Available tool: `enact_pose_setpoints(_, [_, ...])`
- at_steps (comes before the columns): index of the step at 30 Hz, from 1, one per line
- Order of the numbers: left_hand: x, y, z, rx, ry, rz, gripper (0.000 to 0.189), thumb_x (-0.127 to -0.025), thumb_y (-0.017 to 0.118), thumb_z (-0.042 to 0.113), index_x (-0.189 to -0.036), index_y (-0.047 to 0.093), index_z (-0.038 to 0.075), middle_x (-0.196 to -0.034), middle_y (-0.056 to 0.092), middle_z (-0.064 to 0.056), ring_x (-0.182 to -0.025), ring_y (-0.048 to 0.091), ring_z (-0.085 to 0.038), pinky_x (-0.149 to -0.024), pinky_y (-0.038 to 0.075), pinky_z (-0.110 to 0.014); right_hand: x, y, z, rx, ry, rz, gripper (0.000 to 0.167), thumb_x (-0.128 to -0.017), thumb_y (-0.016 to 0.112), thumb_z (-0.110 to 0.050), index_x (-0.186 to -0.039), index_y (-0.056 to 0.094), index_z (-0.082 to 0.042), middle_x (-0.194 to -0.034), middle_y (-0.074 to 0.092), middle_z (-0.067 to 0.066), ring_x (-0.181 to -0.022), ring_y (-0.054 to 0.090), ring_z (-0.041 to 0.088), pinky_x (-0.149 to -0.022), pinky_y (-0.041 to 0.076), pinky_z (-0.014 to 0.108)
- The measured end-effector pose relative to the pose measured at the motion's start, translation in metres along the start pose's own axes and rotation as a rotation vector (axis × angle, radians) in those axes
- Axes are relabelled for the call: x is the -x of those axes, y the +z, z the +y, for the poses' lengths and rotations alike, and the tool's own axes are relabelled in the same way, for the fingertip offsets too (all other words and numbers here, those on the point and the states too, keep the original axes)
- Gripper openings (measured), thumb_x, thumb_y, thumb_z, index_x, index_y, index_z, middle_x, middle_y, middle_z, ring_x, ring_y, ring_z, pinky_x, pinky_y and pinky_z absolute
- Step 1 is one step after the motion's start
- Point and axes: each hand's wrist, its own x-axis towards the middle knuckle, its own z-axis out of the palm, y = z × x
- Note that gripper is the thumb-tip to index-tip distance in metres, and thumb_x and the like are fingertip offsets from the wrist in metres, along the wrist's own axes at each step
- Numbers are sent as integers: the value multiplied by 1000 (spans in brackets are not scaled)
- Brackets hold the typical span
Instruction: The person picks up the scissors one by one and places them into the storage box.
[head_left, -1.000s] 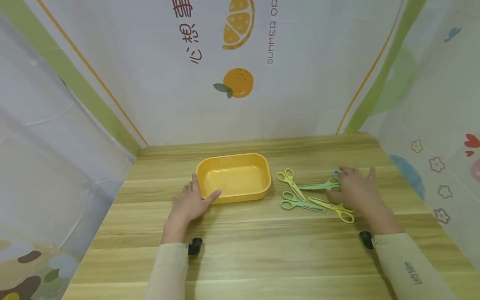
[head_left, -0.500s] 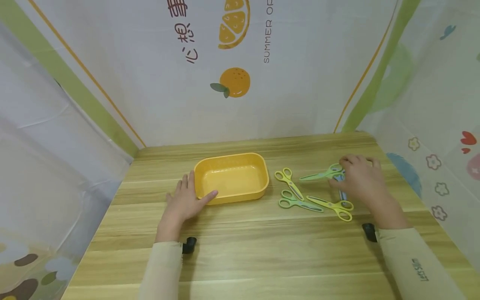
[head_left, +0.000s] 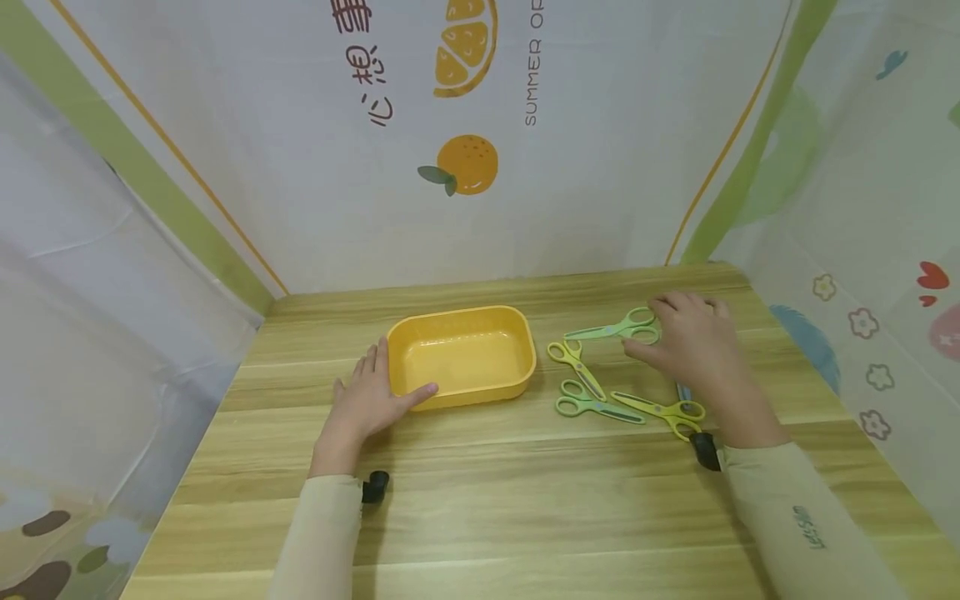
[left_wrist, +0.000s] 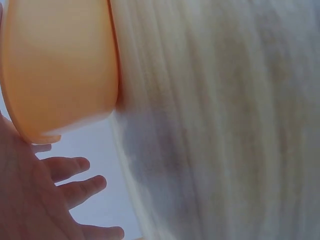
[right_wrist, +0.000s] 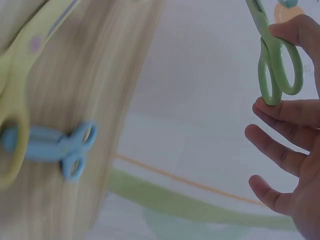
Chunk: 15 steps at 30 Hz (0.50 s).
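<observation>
A pair of light-green scissors is pinched by its handles between the thumb and fingertips of my right hand, lifted off the table. In the right wrist view the green scissors hang with blades pointing away, and the other fingers are spread. My left hand rests at the left front corner of a yellow plastic box, thumb along the front rim. Its other fingers lie extended by the left side. Bare floor shows inside the box.
Right of the box lie yellow scissors, another green pair and a second yellow pair. Blue scissors sit partly hidden under my right forearm in the head view. A printed curtain stands behind the wooden table.
My right hand has taken up the green scissors from the group and moved them left and back, toward the box. The left hand has stayed at the box's corner.
</observation>
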Motion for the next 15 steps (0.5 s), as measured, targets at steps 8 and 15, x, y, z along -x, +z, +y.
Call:
enact_pose_setpoints(8, [-1, 0, -2, 17, -11, 8, 141, -80, 50, 99, -171, -10, 9, -178, 9, -27, -162, 18, -52, -119, 8, -87, -12, 3, -42, -50, -42, 101, 72, -91, 74, -52, -137, 67, 3, -142, 65, 21, -137, 56, 43, -112, 39, 70])
enact_pose_setpoints(15, [-3, 3, -3, 59, -27, -15, 142, -80, 49, 100, -171, -13, 10, -177, 14, -26, -161, 23, -52, -118, 7, -88, -25, 4, -74, -61, -81, 129, 70, -87, 75, -50, -134, 70, 1, -141, 68, 17, -135, 59, 40, -115, 40, 65])
